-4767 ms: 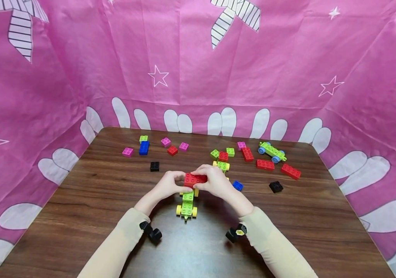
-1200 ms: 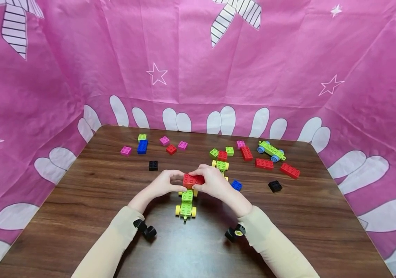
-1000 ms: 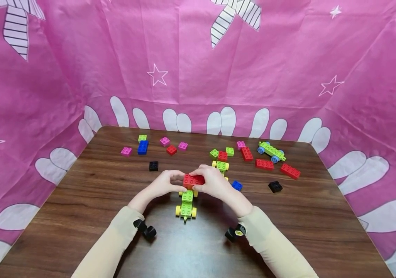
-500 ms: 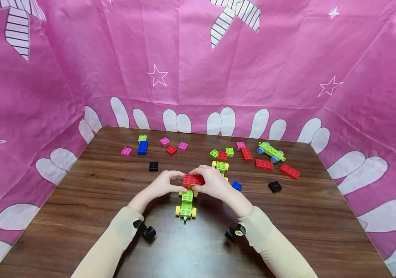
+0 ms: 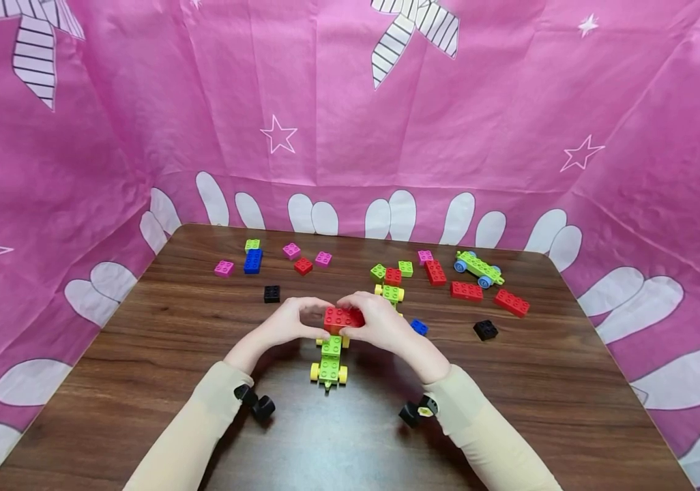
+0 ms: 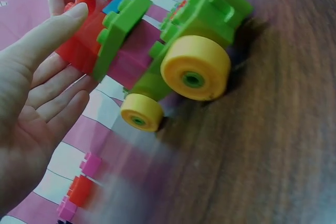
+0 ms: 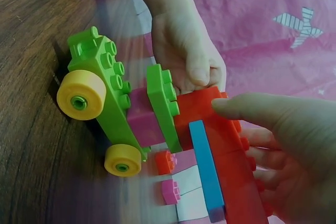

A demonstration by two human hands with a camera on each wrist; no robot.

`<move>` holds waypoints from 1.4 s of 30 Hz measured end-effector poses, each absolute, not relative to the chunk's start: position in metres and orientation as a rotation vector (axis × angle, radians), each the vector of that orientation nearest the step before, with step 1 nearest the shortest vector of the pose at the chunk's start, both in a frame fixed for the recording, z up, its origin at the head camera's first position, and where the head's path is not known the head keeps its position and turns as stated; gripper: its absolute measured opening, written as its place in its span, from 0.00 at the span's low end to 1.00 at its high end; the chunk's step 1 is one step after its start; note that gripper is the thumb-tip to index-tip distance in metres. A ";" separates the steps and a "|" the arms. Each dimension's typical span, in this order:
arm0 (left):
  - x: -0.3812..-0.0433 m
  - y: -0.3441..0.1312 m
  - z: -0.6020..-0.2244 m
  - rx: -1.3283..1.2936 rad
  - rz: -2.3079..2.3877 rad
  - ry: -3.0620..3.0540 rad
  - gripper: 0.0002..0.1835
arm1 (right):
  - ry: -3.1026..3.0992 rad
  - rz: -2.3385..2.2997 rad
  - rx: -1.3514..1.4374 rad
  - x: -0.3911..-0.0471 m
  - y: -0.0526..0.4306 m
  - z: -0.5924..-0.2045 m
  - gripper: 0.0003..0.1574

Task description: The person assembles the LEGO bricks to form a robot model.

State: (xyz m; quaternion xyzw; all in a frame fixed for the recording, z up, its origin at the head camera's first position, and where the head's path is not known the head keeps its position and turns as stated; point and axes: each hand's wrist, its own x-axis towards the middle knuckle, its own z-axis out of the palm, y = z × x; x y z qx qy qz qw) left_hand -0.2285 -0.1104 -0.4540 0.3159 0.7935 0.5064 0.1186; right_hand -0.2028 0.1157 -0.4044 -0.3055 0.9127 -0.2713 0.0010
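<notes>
A toy brick build stands upright on a green car base (image 7: 110, 98) with yellow wheels. In the right wrist view a pink brick (image 7: 143, 121) sits on that base, then a green brick (image 7: 161, 106), then red bricks (image 7: 228, 145) on top, with a narrow blue piece (image 7: 207, 166) under their overhanging part. My left hand (image 5: 288, 322) holds the red brick (image 5: 338, 318) at its left end, thumb on the near side. From the right, my right hand (image 5: 381, 329) grips the same red top between thumb and fingers. The palms partly hide it.
Behind the right hand stands another green car base with yellow wheels (image 5: 391, 293), partly hidden. A green car base with blue wheels (image 5: 479, 269) lies at the back right. Loose red, pink, green, blue and black bricks, such as this black brick (image 5: 486, 330), are scattered around. Pink cloth (image 5: 350, 102) borders the table.
Both hands stay on the red top, and the build keeps its place. The left hand's upper fingers have lifted slightly, and its forearm sits a little further left than 4.8 s ago.
</notes>
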 end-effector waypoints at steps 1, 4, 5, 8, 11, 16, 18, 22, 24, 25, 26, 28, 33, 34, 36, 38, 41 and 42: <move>-0.229 -0.110 -0.453 0.928 1.483 2.318 0.28 | 2.862 -0.861 -0.964 -0.203 0.117 -0.404 0.28; -0.229 -0.110 -0.448 0.926 1.498 2.309 0.28 | 2.845 -0.901 -0.977 -0.203 0.122 -0.402 0.29; -0.229 -0.110 -0.446 0.926 1.504 2.310 0.28 | 2.835 -0.922 -0.972 -0.203 0.123 -0.401 0.29; -0.229 -0.109 -0.441 0.935 1.511 2.318 0.27 | 2.816 -0.994 -0.946 -0.205 0.130 -0.398 0.30; -0.229 -0.106 -0.435 0.945 1.519 2.323 0.26 | 2.821 -1.081 -0.904 -0.208 0.137 -0.396 0.29; -0.228 -0.098 -0.422 0.958 1.529 2.320 0.26 | 2.853 -1.222 -0.855 -0.217 0.152 -0.394 0.25; -0.229 -0.094 -0.418 0.968 1.530 2.317 0.26 | 2.857 -1.274 -0.823 -0.221 0.158 -0.395 0.24; -0.231 -0.084 -0.411 1.010 1.488 2.354 0.27 | 2.867 -1.359 -0.758 -0.229 0.171 -0.399 0.23; -0.231 -0.078 -0.407 1.038 1.450 2.383 0.27 | 2.875 -1.396 -0.718 -0.232 0.177 -0.401 0.23; -0.231 -0.075 -0.406 1.051 1.426 2.402 0.27 | 2.878 -1.418 -0.704 -0.234 0.180 -0.402 0.23; -0.232 -0.072 -0.404 1.060 1.409 2.412 0.28 | 2.879 -1.440 -0.691 -0.236 0.182 -0.404 0.23; -0.232 -0.065 -0.402 1.076 1.368 2.427 0.28 | 2.895 -1.465 -0.666 -0.239 0.188 -0.407 0.23; -0.234 -0.050 -0.400 1.099 1.269 2.430 0.31 | 2.906 -1.529 -0.619 -0.249 0.199 -0.416 0.24; -0.234 -0.047 -0.400 1.109 1.245 2.431 0.31 | 2.899 -1.542 -0.605 -0.251 0.201 -0.418 0.25; -0.235 -0.043 -0.401 1.117 1.194 2.434 0.32 | 2.884 -1.545 -0.588 -0.255 0.204 -0.421 0.26; -0.235 -0.040 -0.401 1.122 1.154 2.428 0.33 | 2.868 -1.531 -0.563 -0.258 0.206 -0.425 0.27; -0.236 -0.037 -0.400 1.134 1.107 2.407 0.33 | 2.847 -1.499 -0.517 -0.261 0.208 -0.429 0.30; -0.236 -0.036 -0.400 1.141 1.092 2.400 0.33 | 2.840 -1.486 -0.498 -0.262 0.209 -0.430 0.31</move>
